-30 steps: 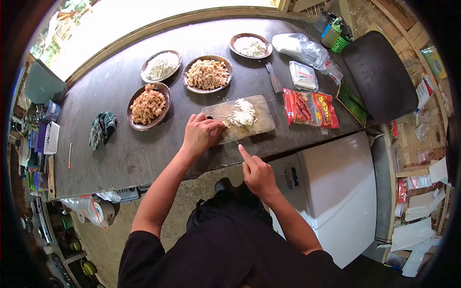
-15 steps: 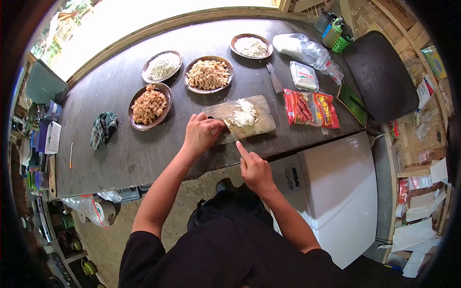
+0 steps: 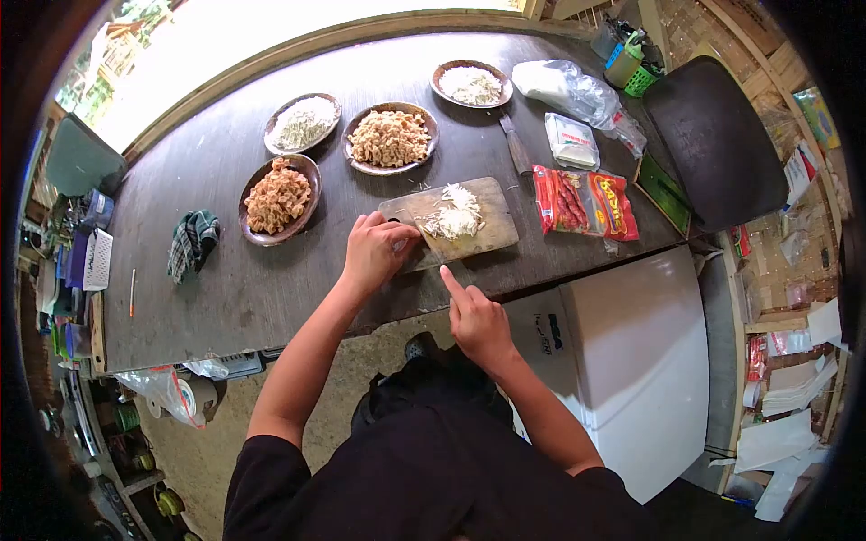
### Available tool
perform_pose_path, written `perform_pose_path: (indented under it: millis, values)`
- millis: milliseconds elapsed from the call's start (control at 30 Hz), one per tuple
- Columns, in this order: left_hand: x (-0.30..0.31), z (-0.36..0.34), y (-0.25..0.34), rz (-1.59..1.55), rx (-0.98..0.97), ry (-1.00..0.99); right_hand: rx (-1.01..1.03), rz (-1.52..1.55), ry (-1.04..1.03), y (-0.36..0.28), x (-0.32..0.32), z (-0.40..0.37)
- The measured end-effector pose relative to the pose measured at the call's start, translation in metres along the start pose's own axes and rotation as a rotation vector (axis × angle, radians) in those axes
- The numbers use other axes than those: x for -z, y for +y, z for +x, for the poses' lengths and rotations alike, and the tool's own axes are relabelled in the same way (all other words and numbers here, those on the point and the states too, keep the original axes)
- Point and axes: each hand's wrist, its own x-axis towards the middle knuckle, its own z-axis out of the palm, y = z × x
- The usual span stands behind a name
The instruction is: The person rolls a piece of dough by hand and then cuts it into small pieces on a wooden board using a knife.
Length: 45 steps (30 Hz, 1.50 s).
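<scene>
My left hand (image 3: pixel 372 254) is closed over the left edge of a wooden cutting board (image 3: pixel 496 236), fingertips bunched together; what they press on is hidden. Thin white shreds (image 3: pixel 456 215) lie heaped on the board just right of those fingers. My right hand (image 3: pixel 480 326) is wrapped around the handle of a knife (image 3: pixel 435 253), index finger stretched along it. The narrow blade points away from me onto the board, close to the left fingertips. The knife's handle is mostly covered by my hand.
Beyond the board stand plates of brown crispy pieces (image 3: pixel 277 200), lighter crispy pieces (image 3: pixel 390 139) and white shreds (image 3: pixel 305 123), (image 3: pixel 471 86) farther back. Another knife (image 3: pixel 516 149), red sausage packs (image 3: pixel 585 204) and a plastic bag (image 3: pixel 568 92) are at right; a checkered cloth (image 3: pixel 192 245) lies left.
Both hands and the knife stay almost in place, with only a slight shift of the right hand. The camera view has moved a little.
</scene>
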Motion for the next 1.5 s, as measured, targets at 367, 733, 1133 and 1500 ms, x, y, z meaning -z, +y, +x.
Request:
perform_pose_path:
  millis: [367,733,1133,1500]
  values:
    - [0.000,-0.002,0.001,0.043,-0.015,0.001,0.032,0.047,0.043,0.004,0.007,-0.005]
    - [-0.002,-0.002,0.001,0.014,-0.036,0.030,0.045,-0.029,0.028,0.005,-0.005,0.002]
    - [-0.002,-0.003,0.000,0.035,0.004,0.020,-0.003,0.067,-0.013,0.000,0.004,-0.007]
    - [0.002,0.000,0.003,0.052,0.034,0.003,-0.003,0.017,-0.016,0.002,-0.003,0.007]
